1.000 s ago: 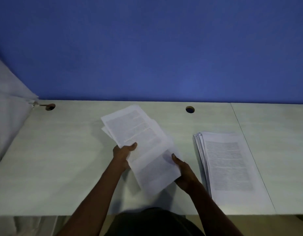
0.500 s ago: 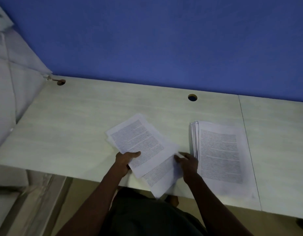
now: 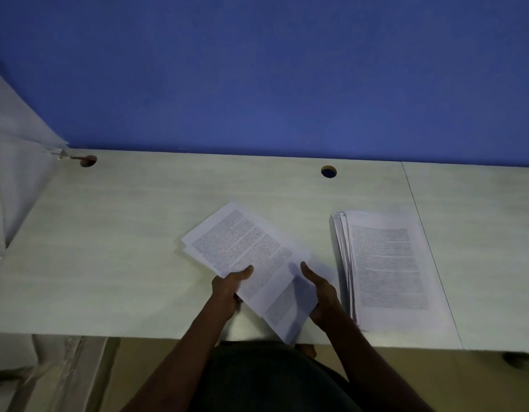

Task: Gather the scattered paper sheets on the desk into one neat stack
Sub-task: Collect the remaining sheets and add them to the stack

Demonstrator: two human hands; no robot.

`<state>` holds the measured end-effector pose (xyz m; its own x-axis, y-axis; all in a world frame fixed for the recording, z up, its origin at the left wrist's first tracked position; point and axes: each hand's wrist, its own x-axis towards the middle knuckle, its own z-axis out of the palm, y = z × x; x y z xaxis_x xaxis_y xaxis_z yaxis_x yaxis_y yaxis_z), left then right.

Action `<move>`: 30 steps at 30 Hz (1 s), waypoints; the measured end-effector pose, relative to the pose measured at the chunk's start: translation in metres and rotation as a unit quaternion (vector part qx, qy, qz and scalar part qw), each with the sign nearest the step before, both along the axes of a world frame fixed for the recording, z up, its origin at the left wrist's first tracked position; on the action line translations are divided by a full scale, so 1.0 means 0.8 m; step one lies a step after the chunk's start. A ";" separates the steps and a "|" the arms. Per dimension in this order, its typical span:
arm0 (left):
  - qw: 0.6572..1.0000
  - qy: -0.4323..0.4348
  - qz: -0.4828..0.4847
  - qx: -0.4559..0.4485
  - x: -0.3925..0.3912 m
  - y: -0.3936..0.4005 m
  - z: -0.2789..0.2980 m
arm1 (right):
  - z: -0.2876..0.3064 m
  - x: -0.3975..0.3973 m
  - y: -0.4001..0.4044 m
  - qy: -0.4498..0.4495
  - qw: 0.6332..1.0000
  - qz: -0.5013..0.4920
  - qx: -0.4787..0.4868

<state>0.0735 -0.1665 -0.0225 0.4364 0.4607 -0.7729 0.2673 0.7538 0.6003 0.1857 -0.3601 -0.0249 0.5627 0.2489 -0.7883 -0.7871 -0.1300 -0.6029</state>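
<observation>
Left of the stack (image 3: 394,272), our left hand (image 3: 227,289) and right hand (image 3: 322,292) pinch the skewed loose sheets (image 3: 245,254) (fingers closed on both edges); lower pages overhang the desk (image 3: 108,248) and may slip.

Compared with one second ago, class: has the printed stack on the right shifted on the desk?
No. The stack lies where it did, just nearer than the round cable hole and beside the desk seam; only the camera shifted.

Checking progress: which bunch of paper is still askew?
The loose sheets held by both hands, fanned and angled at the desk's middle; the stack to their right lies squared.
</observation>
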 end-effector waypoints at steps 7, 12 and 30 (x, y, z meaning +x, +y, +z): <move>0.997 -0.009 -0.071 -0.014 0.000 0.030 -0.015 | -0.005 -0.049 0.014 0.016 0.997 -0.010 0.073; 0.983 0.000 -0.183 -0.008 -0.006 0.034 -0.024 | -0.002 -0.072 0.036 -0.043 0.995 -0.090 -0.006; 0.795 -0.022 -0.607 -0.003 0.087 0.191 0.040 | 0.057 -0.052 -0.006 -0.112 0.989 -0.091 0.017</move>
<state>0.1435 -0.0136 0.0097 0.5829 -0.3234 -0.7454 0.7787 -0.0396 0.6262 0.1443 -0.3647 0.0203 0.7596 0.1517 -0.6325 -0.6426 0.0241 -0.7658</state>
